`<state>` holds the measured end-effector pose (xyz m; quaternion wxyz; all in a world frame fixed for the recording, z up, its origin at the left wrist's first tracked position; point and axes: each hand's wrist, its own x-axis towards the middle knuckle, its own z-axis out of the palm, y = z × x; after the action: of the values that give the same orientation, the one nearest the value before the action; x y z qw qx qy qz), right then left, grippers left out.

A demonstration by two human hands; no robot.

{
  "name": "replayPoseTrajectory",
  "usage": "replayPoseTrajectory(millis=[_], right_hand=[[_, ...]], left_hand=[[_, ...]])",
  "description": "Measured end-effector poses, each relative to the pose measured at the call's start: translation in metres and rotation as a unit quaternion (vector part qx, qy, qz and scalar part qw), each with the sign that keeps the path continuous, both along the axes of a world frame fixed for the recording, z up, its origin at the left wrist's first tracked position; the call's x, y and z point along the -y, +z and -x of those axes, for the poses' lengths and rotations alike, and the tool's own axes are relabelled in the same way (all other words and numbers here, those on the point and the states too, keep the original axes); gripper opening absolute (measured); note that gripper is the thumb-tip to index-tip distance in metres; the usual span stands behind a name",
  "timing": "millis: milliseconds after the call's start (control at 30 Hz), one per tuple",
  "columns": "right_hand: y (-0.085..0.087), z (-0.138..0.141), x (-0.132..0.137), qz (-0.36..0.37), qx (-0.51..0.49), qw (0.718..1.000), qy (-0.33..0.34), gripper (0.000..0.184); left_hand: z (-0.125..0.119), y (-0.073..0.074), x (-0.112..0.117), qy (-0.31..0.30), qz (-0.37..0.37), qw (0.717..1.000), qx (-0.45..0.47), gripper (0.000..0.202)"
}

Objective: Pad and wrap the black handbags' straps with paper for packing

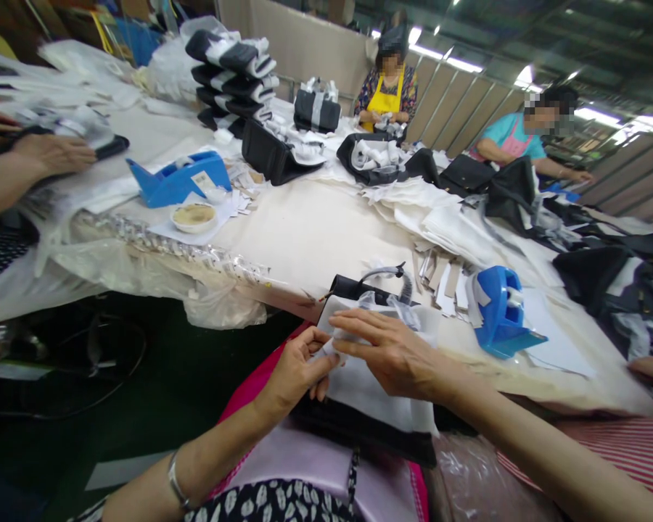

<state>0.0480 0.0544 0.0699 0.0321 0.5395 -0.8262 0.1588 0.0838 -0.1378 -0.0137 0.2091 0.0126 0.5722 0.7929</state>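
A black handbag [359,428] wrapped in white tissue paper [381,395] lies on my lap at the table's near edge. My left hand [297,370] pinches the paper's left edge between thumb and fingers. My right hand [395,351] lies across the top of the wrapped bag, fingers stretched out and pressed on the paper. The bag's handle [386,274] sticks up behind my hands.
A blue tape dispenser [500,312] stands right of the bag, another blue tape dispenser [177,177] at the far left by a small dish [194,216]. Stacked wrapped bags [233,72] rise at the back. Two people work across the table, and another person's hands [48,152] are at the left.
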Motion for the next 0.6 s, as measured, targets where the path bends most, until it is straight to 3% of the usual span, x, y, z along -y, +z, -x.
replayPoseTrajectory(millis=[100,167,233,267,333,400,433,600], right_hand=[[0.014,0.006,-0.032,0.119,-0.030,0.984,-0.129,0.041],[0.025,0.016,-0.071,0.200,-0.058,0.941,-0.268,0.036],[0.035,0.026,-0.123,0.273,-0.061,0.859,-0.429,0.029],[0.039,0.030,-0.151,0.308,-0.043,0.802,-0.511,0.028],[0.042,0.032,-0.207,0.339,0.039,0.655,-0.674,0.034],[0.038,0.028,-0.251,0.323,0.096,0.573,-0.747,0.032],[0.034,0.024,-0.267,0.310,0.122,0.550,-0.766,0.029],[0.004,0.009,-0.296,0.289,0.234,0.508,-0.777,0.022]], left_hand=[[-0.001,0.000,-0.001,0.006,0.022,1.000,-0.005,0.035],[-0.003,-0.001,-0.002,0.016,0.042,0.999,-0.005,0.037],[-0.003,-0.004,-0.002,0.024,0.066,0.998,-0.002,0.041],[-0.003,-0.005,-0.002,0.026,0.075,0.997,-0.002,0.043],[-0.001,-0.009,-0.003,0.018,0.090,0.996,-0.005,0.046],[0.001,-0.011,-0.003,0.009,0.104,0.994,-0.007,0.049],[0.002,-0.013,-0.003,0.009,0.113,0.994,-0.007,0.052],[0.002,-0.020,-0.002,0.030,0.150,0.988,-0.014,0.060]])
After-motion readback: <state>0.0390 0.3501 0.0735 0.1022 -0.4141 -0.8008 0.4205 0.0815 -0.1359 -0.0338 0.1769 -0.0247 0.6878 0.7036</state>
